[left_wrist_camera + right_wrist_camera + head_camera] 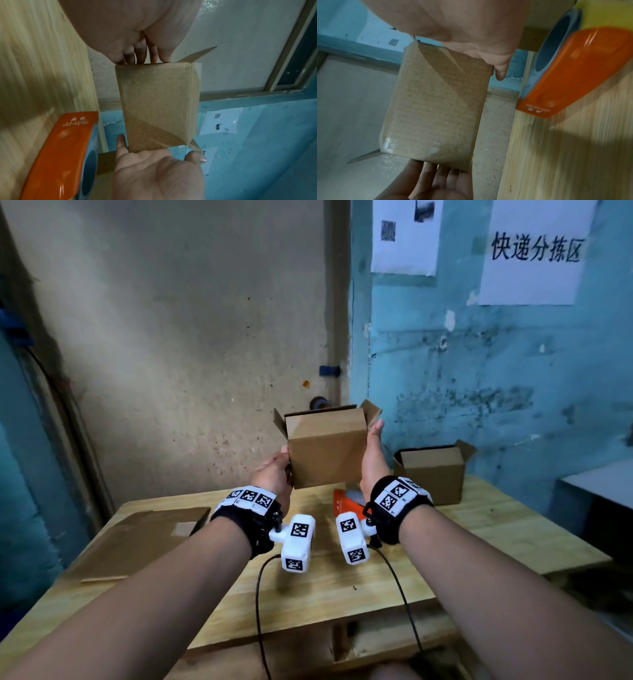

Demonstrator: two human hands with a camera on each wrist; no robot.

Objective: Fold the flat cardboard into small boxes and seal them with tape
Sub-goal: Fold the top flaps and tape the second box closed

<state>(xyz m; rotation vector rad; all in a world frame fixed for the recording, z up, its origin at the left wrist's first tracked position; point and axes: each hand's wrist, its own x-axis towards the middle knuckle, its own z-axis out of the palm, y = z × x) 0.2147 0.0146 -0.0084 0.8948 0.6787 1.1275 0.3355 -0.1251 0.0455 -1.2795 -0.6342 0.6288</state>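
Note:
I hold a small brown cardboard box (327,446) in the air above the wooden table (342,587), its top flaps standing open. My left hand (274,470) grips the lower left corner, thumb on the near face and fingers under it. My right hand (373,453) lies flat against the right side, fingers straight. In the left wrist view the box (157,105) sits between the left hand (137,33) and the right hand (157,173). In the right wrist view clear tape shines on the box (436,105).
An orange tape dispenser (346,501) lies on the table just below the box. A second folded box (433,470) with open flaps stands at the back right. Flat cardboard sheets (137,539) lie on the left. Walls close off the back.

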